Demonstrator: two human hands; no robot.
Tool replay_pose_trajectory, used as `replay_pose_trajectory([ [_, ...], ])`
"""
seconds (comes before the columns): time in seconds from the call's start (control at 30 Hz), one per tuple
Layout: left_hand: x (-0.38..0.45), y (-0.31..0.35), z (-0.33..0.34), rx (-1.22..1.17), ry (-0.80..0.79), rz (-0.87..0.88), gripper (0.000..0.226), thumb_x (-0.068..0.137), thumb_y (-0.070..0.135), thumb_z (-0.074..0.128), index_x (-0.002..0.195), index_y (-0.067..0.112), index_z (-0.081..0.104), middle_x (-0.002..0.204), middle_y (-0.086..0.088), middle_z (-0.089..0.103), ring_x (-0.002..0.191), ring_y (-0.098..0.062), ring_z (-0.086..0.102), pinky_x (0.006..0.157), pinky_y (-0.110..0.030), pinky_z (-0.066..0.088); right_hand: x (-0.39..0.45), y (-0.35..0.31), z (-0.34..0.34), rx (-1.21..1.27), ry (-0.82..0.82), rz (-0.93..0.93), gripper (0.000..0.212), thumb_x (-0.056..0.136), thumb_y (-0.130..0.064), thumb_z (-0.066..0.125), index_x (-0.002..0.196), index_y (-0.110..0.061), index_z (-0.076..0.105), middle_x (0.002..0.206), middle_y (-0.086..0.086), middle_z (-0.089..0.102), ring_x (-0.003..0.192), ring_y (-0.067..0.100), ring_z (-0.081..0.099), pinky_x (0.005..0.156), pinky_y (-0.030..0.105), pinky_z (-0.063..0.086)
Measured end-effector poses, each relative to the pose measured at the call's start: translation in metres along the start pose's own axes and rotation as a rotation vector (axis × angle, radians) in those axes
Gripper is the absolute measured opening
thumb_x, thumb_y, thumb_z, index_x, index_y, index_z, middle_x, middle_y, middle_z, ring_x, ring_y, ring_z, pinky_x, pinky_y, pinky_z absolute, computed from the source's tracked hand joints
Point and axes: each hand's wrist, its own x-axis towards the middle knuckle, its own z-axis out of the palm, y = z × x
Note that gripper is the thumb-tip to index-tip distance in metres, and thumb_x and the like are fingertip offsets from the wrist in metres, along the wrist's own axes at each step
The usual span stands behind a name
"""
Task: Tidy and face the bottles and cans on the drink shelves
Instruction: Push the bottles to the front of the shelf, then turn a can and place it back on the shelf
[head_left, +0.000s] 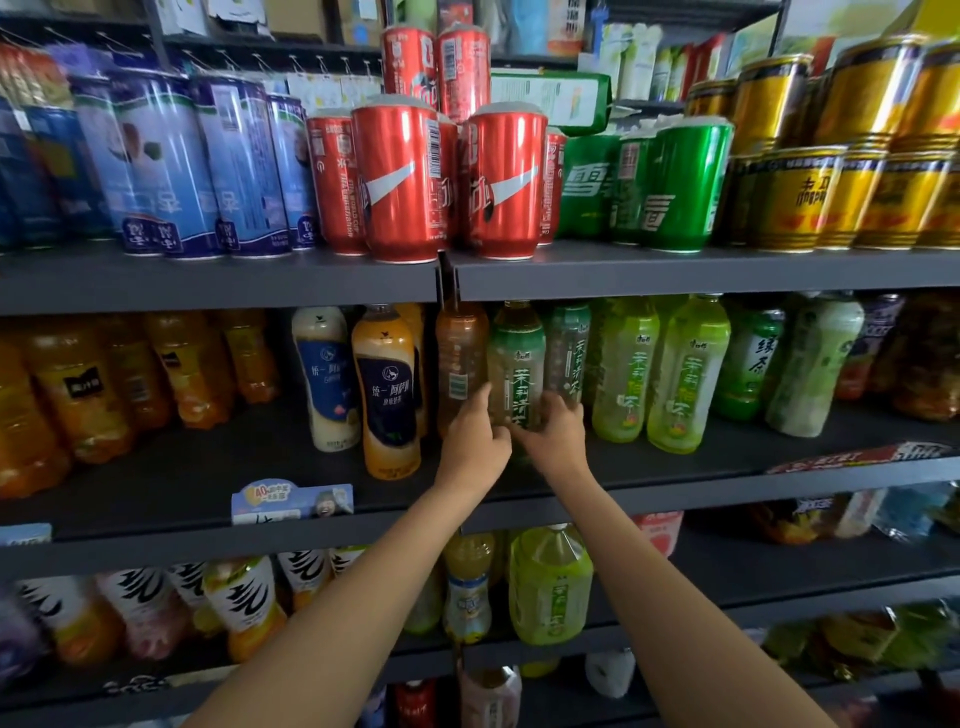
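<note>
A green-labelled tea bottle stands upright on the middle shelf, its label turned towards me. My left hand grips its lower left side and my right hand grips its lower right side. A brown tea bottle stands just left of it and a darker green tea bottle just right. Red cola cans sit on the top shelf directly above.
Milk tea bottles and orange juice bottles stand to the left on the middle shelf, pale green tea bottles to the right. Blue, green and gold cans line the top shelf. A paper price tag sticks up at the middle shelf's edge. More bottles fill the lower shelves.
</note>
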Motion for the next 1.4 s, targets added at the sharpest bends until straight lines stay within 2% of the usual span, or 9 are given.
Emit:
replay_pose_trajectory([
  [0.27, 0.0, 0.001, -0.007, 0.075, -0.057, -0.026, 0.065, 0.093, 0.01, 0.049, 0.149, 0.018, 0.016, 0.154, -0.006, 0.022, 0.136, -0.023, 0.035, 0.109, -0.042, 0.036, -0.001, -0.004, 0.006, 0.046, -0.001, 0.041, 0.055, 0.081, -0.031, 0.071, 0.124, -0.008, 0.045, 0.117, 0.013, 0.056, 0.113, 0.031, 0.05, 0.09, 0.037, 0.044],
  [0.47, -0.021, 0.009, -0.015, 0.131, 0.177, 0.13, 0.041, 0.09, 0.006, 0.049, 0.13, 0.012, 0.042, 0.132, -0.006, 0.042, 0.11, -0.018, 0.055, 0.089, -0.03, 0.049, -0.017, -0.001, -0.015, 0.125, 0.062, 0.045, 0.059, 0.081, -0.023, 0.072, 0.129, -0.006, 0.041, 0.126, 0.013, 0.052, 0.109, 0.026, 0.057, 0.089, 0.034, 0.046],
  [0.57, -0.029, 0.027, -0.007, 0.083, 0.188, 0.245, 0.033, 0.089, 0.004, 0.048, 0.122, 0.011, 0.046, 0.124, -0.005, 0.048, 0.104, -0.016, 0.057, 0.081, -0.024, 0.047, -0.025, 0.009, -0.044, 0.108, 0.177, 0.083, 0.055, 0.083, -0.02, 0.069, 0.127, -0.002, 0.041, 0.127, 0.016, 0.046, 0.116, 0.031, 0.05, 0.095, 0.038, 0.044],
  [0.67, -0.034, 0.048, 0.012, 0.036, 0.113, 0.283, 0.038, 0.09, 0.004, 0.048, 0.127, 0.013, 0.044, 0.128, -0.003, 0.047, 0.111, -0.015, 0.053, 0.085, -0.022, 0.043, -0.024, 0.022, -0.075, 0.08, 0.267, 0.171, 0.051, 0.086, -0.017, 0.065, 0.127, -0.001, 0.039, 0.131, 0.018, 0.04, 0.118, 0.033, 0.045, 0.09, 0.035, 0.04],
  [0.83, -0.031, 0.067, 0.055, 0.081, 0.026, 0.285, 0.04, 0.091, 0.005, 0.047, 0.13, 0.013, 0.044, 0.133, -0.003, 0.042, 0.118, -0.018, 0.048, 0.095, -0.033, 0.044, -0.008, 0.062, -0.108, 0.006, 0.223, 0.257, 0.044, 0.087, -0.02, 0.063, 0.123, -0.003, 0.044, 0.129, 0.018, 0.037, 0.115, 0.038, 0.045, 0.093, 0.041, 0.041],
  [0.97, -0.02, 0.092, 0.096, 0.101, 0.065, 0.311, 0.035, 0.091, 0.005, 0.046, 0.125, 0.013, 0.046, 0.128, -0.001, 0.044, 0.107, -0.015, 0.054, 0.086, -0.03, 0.047, 0.016, 0.093, -0.141, 0.033, 0.384, 0.113, 0.03, 0.088, -0.006, 0.055, 0.116, -0.001, 0.048, 0.122, 0.018, 0.041, 0.109, 0.034, 0.046, 0.083, 0.034, 0.04],
  [1.1, -0.007, 0.126, 0.145, 0.088, 0.103, 0.33, 0.036, 0.091, 0.003, 0.046, 0.126, 0.012, 0.046, 0.124, 0.0, 0.048, 0.094, -0.01, 0.054, 0.076, -0.021, 0.042, 0.045, 0.119, -0.182, 0.061, 0.441, 0.04, 0.031, 0.087, 0.0, 0.051, 0.117, 0.004, 0.044, 0.122, 0.021, 0.042, 0.111, 0.036, 0.044, 0.085, 0.034, 0.038],
  [1.23, 0.006, 0.155, 0.192, 0.086, 0.112, 0.336, 0.038, 0.09, 0.002, 0.047, 0.127, 0.012, 0.045, 0.119, -0.003, 0.052, 0.093, -0.019, 0.058, 0.08, -0.034, 0.049, 0.064, 0.148, -0.215, 0.02, 0.409, 0.024, 0.047, 0.089, -0.001, 0.05, 0.132, 0.006, 0.034, 0.136, 0.021, 0.035, 0.125, 0.035, 0.035, 0.098, 0.032, 0.03],
  [1.4, 0.015, 0.179, 0.229, 0.114, 0.088, 0.34, 0.04, 0.09, 0.003, 0.048, 0.129, 0.01, 0.042, 0.119, -0.005, 0.053, 0.087, -0.018, 0.056, 0.078, -0.034, 0.048, 0.075, 0.182, -0.241, 0.026, 0.436, 0.026, 0.032, 0.087, -0.001, 0.05, 0.118, 0.004, 0.043, 0.121, 0.018, 0.043, 0.111, 0.033, 0.043, 0.087, 0.036, 0.039],
])
